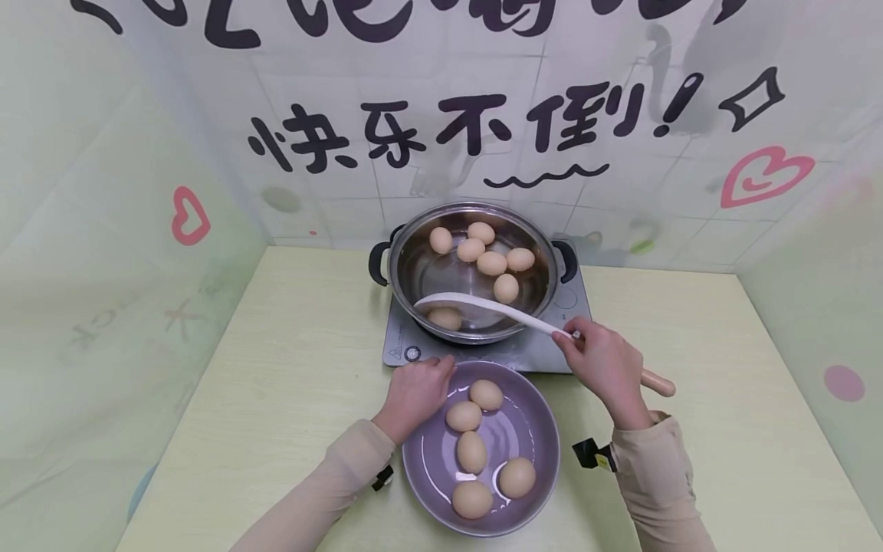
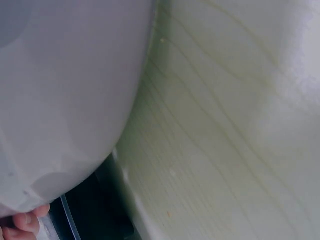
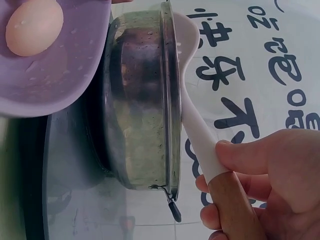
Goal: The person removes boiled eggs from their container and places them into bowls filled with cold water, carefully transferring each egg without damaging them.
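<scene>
My right hand (image 1: 605, 368) grips a long white spoon (image 1: 483, 303) by its wooden handle (image 3: 235, 205), thumb on the white neck. The spoon's head reaches over the left side of a steel pot (image 1: 476, 207), beside an egg (image 1: 444, 319) low in the pot. Several more eggs (image 1: 492, 264) lie toward the pot's back and right. My left hand (image 1: 417, 395) holds the upper left rim of a purple bowl (image 1: 548, 452), its fingertips (image 2: 27, 222) showing at the bowl's outer wall in the left wrist view. Several eggs (image 1: 472, 452) lie in the bowl.
The pot stands on a flat induction cooker (image 1: 545, 356), with black handles (image 1: 379, 263) sticking out at both sides. The bowl sits close in front of the cooker on a pale wooden table (image 1: 297, 345). A printed wall sheet (image 1: 414, 180) rises behind.
</scene>
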Demonstrator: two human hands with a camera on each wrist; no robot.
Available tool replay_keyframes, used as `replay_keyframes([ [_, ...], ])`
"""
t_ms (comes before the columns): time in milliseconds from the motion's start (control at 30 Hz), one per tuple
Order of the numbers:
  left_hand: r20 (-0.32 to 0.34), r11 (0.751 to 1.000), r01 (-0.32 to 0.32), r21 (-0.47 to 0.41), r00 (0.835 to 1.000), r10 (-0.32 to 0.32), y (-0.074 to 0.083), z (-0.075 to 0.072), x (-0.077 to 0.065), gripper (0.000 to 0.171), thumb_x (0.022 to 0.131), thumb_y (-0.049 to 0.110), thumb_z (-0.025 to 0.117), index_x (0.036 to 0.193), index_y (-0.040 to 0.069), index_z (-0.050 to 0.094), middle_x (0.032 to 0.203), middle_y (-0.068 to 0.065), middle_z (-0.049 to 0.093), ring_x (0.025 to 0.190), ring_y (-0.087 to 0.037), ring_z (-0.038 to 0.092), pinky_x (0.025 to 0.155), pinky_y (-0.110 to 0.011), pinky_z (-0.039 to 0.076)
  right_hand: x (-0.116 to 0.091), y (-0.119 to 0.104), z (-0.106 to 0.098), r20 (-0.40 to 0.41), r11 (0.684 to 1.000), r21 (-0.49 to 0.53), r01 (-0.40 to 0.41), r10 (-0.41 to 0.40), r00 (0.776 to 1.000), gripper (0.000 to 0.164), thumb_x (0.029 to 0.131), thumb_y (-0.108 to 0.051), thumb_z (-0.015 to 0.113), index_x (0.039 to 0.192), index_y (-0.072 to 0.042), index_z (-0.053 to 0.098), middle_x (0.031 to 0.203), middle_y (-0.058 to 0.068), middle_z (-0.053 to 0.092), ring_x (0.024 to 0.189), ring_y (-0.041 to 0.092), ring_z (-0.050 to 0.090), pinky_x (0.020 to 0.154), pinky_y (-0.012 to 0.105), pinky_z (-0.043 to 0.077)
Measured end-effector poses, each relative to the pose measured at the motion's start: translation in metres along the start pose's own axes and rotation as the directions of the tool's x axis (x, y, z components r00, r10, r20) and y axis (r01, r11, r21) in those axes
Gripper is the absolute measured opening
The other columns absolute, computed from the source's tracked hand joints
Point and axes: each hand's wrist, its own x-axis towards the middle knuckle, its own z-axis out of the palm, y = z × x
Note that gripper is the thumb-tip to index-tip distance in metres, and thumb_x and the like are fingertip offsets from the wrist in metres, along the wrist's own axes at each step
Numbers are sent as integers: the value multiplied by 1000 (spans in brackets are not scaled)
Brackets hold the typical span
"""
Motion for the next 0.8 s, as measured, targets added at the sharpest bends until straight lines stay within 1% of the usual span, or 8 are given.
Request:
replay_keyframes([
  [300,-19,1000,-7,-9,1000,7,-1,1,0,18,82,22,60,70,12,50,53,0,53,39,-21,51,33,-32,32,0,1,-4,35,998,-60,17,-15,999,20,86,-33,59,83,-13,63,50,-3,43,45,17,40,39,31,25],
  [533,-10,1000,-3,-7,1000,3,-1,0,0,18,82,22,62,71,13,51,54,0,53,40,-20,51,33,-31,32,1,2,-9,70,997,-78,18,-12,997,20,87,-34,57,83,-15,64,49,-3,42,44,16,39,38,31,25],
  [800,11,1000,0,-5,1000,0,-1,1,0,17,83,22,60,72,13,51,54,0,54,40,-21,50,33,-31,32,2,3,-16,80,995,-95,38,-30,996,21,87,-33,56,77,-16,64,48,-4,41,43,16,37,38,31,25],
])
